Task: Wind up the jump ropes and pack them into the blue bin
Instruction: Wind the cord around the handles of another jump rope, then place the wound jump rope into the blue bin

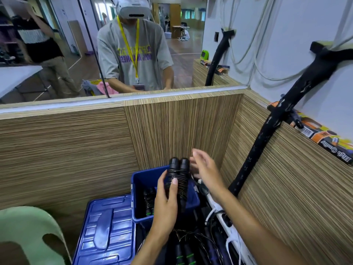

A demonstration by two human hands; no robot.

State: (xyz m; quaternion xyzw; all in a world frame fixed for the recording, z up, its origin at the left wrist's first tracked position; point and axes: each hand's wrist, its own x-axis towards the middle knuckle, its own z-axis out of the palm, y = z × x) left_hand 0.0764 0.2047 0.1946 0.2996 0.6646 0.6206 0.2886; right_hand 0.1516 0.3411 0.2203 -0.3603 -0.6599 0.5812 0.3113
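Note:
My left hand (165, 199) grips a wound jump rope (178, 175): two black handles side by side with thin black cord coiled around them. It is held upright just above the blue bin (141, 178). My right hand (204, 169) hovers to the right of the handles, fingers spread and relaxed, holding nothing. Inside the bin lies another wound rope (149, 202) with black handles and green rings. Loose ropes (186, 247) with black handles and green bands lie tangled below my forearms.
The bin's blue lid (107, 230) lies to the left of the bin. A pale green plastic chair (28, 236) stands at the lower left. Wood-grain panels enclose the corner. A black padded pole (267, 134) leans at the right. White plastic parts (229, 232) lie beside the ropes.

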